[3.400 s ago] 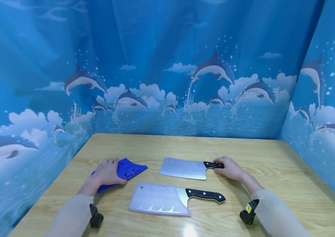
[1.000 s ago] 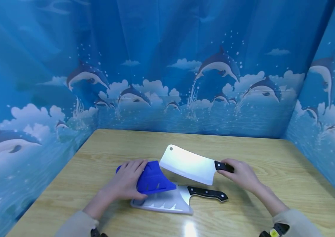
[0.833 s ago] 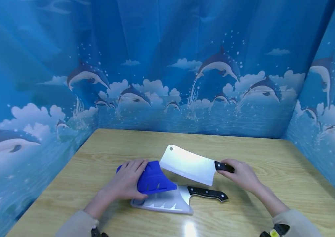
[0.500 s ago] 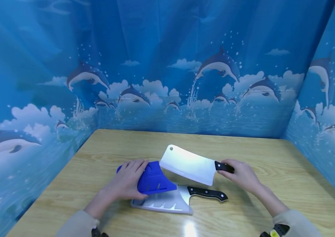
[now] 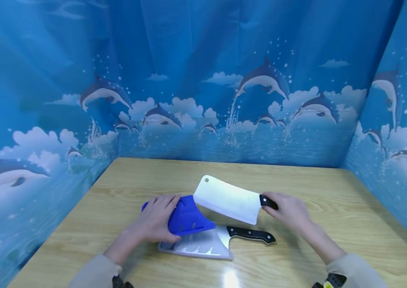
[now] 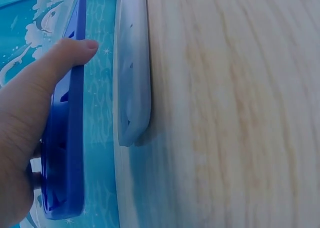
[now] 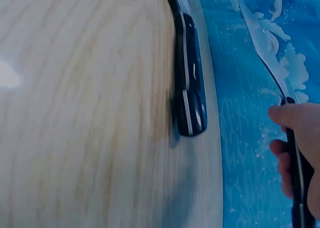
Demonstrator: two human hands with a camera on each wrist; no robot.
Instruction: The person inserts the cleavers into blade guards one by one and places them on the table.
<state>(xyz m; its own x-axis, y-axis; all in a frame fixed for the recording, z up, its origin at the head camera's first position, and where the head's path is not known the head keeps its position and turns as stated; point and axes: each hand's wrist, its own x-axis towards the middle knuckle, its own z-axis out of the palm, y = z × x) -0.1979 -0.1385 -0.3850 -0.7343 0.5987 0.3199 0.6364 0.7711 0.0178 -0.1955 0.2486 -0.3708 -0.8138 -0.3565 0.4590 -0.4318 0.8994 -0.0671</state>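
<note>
With the left hand (image 5: 157,220) pinching the blue sheath (image 5: 190,219) and the right hand (image 5: 289,211) gripping the cleaver (image 5: 226,199), whose bare blade points from those fingers toward the sheath, this looks like lining-up, calling next for careful alignment, the edge clear of the left fingers.

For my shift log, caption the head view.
Left hand holds blue sheath, right hand bare cleaver; sheathed cleaver on table.

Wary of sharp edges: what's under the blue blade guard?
Below the blue blade guard, across a gap, lies a cleaver in a translucent sheath. In the head view, the guard hides the sheath's far part.
</note>
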